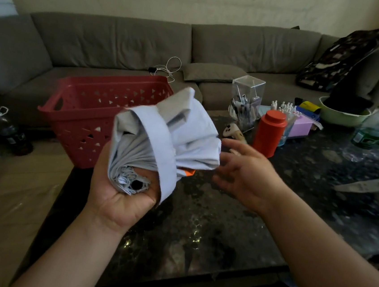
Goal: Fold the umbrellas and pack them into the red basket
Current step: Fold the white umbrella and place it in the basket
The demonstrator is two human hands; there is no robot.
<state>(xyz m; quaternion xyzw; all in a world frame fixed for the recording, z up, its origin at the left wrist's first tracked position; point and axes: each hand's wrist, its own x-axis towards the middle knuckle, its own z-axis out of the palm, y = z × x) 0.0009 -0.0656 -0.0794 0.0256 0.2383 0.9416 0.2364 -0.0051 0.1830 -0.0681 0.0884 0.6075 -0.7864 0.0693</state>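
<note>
a: where's the umbrella [160, 140] rn?
b: center of frame, collapsed and bunched up, pale blue-grey fabric w/ a strap wrapped round it. black tip points toward the camera, bit of orange shows at its lower right edge.
a: which hand's got it?
b: left hand [118, 189], palm up, lower center-left. fingers curl under and round the bundle's near end, grasping it.
a: and the right hand [248, 173]?
b: right of center, just beside the fabric's right edge. fingers released, spread and relaxed, holding nothing. can't tell if the tips touch the cloth.
a: red basket [102, 115]?
b: left of center, behind the umbrella, on the far left corner of the dark table [198, 226]. inside is mostly hidden.
a: other stuff?
b: orange-red bottle [270, 133] right of center, clear pen holder [246, 100] behind it, green bowl [341, 115] upper right, grey sofa [124, 40] across the top.
</note>
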